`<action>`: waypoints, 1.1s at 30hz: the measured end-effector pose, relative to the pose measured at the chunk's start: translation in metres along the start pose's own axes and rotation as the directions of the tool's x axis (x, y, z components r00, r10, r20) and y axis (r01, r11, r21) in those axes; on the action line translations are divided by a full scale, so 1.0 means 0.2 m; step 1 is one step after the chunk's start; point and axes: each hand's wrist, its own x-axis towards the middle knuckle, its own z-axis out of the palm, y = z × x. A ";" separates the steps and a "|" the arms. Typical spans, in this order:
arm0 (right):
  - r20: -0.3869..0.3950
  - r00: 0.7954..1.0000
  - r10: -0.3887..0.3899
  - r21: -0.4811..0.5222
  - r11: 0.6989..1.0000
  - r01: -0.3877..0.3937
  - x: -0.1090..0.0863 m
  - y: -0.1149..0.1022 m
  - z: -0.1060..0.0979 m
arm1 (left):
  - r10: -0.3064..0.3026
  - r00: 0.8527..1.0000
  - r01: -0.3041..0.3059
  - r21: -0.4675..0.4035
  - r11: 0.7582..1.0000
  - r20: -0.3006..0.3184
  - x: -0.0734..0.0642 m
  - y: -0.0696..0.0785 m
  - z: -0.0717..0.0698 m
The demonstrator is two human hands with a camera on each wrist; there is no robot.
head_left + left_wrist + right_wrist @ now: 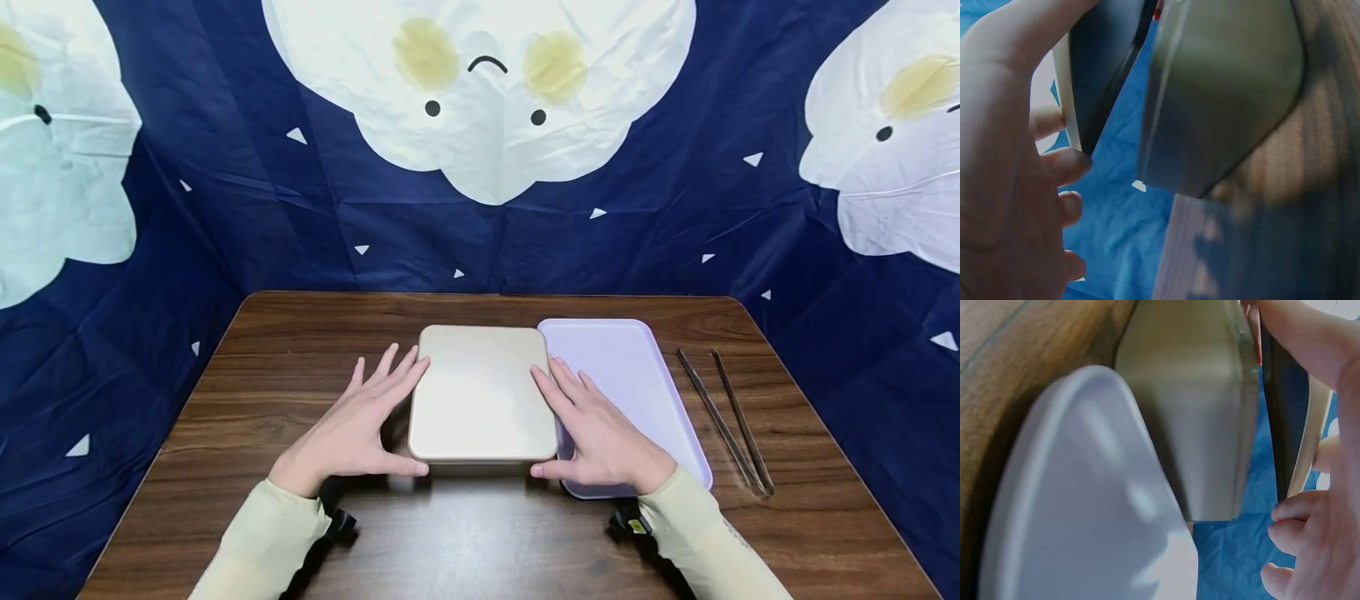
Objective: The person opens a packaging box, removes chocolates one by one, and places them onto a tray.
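Note:
A cream, round-cornered box lid (483, 392) is held between both hands at the middle of the table. My left hand (352, 429) grips its left side, thumb at the near corner and fingers along the edge. My right hand (600, 425) grips the opposite side in the same way. Both wrist views show a gap between the lid's dark underside (1107, 56) and the metal box (1200, 406) below, so the lid is raised off it. From above, the lid hides the inside of the box.
A pale lilac tray (615, 358) lies right beside the box, partly under my right hand. Metal tongs (716, 419) lie farther right on the brown wooden table (480, 542). Dark blue cloth (420, 225) with white cloud shapes hangs behind and at both sides.

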 end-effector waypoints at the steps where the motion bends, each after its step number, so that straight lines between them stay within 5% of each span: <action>1: -0.009 1.000 -0.006 -0.005 1.000 0.006 0.00 0.00 -0.01 | 0.001 1.000 -0.001 0.003 1.000 -0.004 0.00 0.01 -0.01; 10: -0.150 0.985 -0.087 -0.091 0.993 0.074 0.01 0.01 -0.05 | 0.016 1.000 -0.016 0.018 1.000 -0.021 0.01 0.04 -0.06; 21: -0.387 0.913 -0.129 -0.173 0.983 0.066 0.03 -0.01 -0.02 | 0.036 0.998 -0.037 -0.014 0.999 -0.045 0.00 0.07 -0.09; 26: -0.433 0.888 -0.158 -0.192 0.978 0.080 0.03 -0.01 -0.01 | 0.039 0.997 -0.040 -0.027 0.999 -0.067 0.00 0.08 -0.09; 33: -0.454 0.876 -0.163 -0.178 0.980 0.090 0.03 -0.02 -0.03 | 0.058 0.983 -0.058 0.006 0.998 -0.174 0.02 0.08 -0.10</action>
